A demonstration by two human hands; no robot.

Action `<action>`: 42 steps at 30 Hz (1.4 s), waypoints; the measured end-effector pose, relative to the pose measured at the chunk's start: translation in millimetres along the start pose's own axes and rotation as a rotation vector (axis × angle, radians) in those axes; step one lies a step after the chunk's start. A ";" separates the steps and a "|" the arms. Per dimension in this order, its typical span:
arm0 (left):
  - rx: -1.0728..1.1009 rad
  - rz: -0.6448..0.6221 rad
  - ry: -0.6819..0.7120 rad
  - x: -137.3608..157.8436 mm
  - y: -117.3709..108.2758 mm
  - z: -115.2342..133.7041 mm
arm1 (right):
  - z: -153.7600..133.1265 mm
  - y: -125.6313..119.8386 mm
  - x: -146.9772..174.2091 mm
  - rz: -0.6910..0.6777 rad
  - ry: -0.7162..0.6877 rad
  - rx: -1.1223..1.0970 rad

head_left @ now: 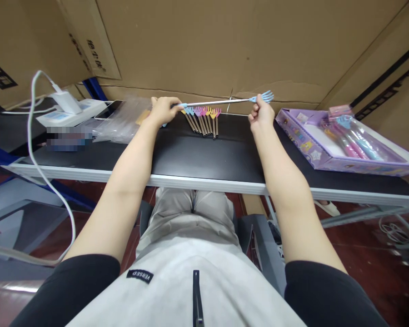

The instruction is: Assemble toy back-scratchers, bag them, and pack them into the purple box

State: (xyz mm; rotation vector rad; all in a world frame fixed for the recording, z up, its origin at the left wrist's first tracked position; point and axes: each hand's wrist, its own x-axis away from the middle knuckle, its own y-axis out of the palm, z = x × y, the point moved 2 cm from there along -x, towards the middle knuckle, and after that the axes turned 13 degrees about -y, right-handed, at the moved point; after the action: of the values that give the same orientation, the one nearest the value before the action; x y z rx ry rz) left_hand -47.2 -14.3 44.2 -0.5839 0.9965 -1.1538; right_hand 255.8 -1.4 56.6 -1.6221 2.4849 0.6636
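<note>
A back scratcher (pixel 218 101) with a thin metal rod is stretched out level above the far part of the black table (pixel 204 159). My left hand (pixel 165 111) is closed on its blue handle end. At the other end, my right hand (pixel 261 113) pinches it just below the light-blue claw head. Under the rod lies a row of several short metal rods (pixel 204 125) with small blue, pink and yellow claw heads, side by side on the table.
A purple display box (pixel 306 145) at the right holds several back scratchers in clear bags (pixel 357 141). Clear plastic bags (pixel 122 120) lie at the left, near a white power strip (pixel 71 111) with a charger and cable. Brown cardboard (pixel 245 45) stands behind the table.
</note>
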 end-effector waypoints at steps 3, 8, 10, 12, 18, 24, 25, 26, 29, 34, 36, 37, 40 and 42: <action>-0.002 0.017 -0.042 -3.9 -4.0 -11.0 | -5.3 -16.9 -16.0 0.082 0.009 0.004; -0.001 0.042 -0.089 -5.8 -2.4 -21.6 | -11.3 -35.7 -17.0 0.267 0.057 -0.157; -0.013 0.033 -0.089 -6.0 -2.1 -25.8 | -12.5 -37.8 -15.8 0.280 0.065 -0.176; -0.022 0.030 -0.079 -6.4 -3.3 -29.5 | -14.0 -36.5 -14.7 0.275 0.061 -0.201; -0.009 0.051 0.026 -1.0 -1.7 -9.9 | -14.6 -10.2 10.4 0.229 0.029 -0.216; 0.006 0.021 0.325 18.3 22.2 43.4 | 2.3 35.7 60.5 -0.167 -0.025 -0.114; 0.009 0.017 0.335 20.4 24.7 47.0 | 3.4 37.9 63.8 -0.185 -0.028 -0.125; 0.010 0.010 0.337 21.9 26.6 49.1 | 3.7 38.4 65.3 -0.189 -0.022 -0.138; 0.019 -0.020 0.321 25.3 30.2 51.5 | 1.8 35.4 62.6 -0.191 -0.006 -0.147; 0.104 -0.070 0.315 34.2 36.1 61.4 | -5.0 34.1 59.1 -0.238 -0.059 -0.093; 0.169 -0.083 0.309 37.0 39.5 65.8 | -6.1 35.3 62.1 -0.272 -0.076 -0.051; 0.204 -0.086 0.302 37.5 41.4 67.1 | -5.7 36.1 64.6 -0.303 -0.081 -0.017; 0.287 -0.088 0.279 35.5 48.0 66.1 | -0.1 39.8 75.0 -0.444 -0.065 0.127; 0.318 -0.113 0.290 32.9 52.4 63.1 | 5.7 42.4 82.0 -0.529 -0.035 0.217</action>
State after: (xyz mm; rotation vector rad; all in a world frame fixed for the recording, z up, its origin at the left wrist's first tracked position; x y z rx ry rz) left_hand 35.4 -33.9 19.9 -0.2236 1.0048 -1.4923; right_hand 182.1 -54.3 38.6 -2.0242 1.8868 0.3341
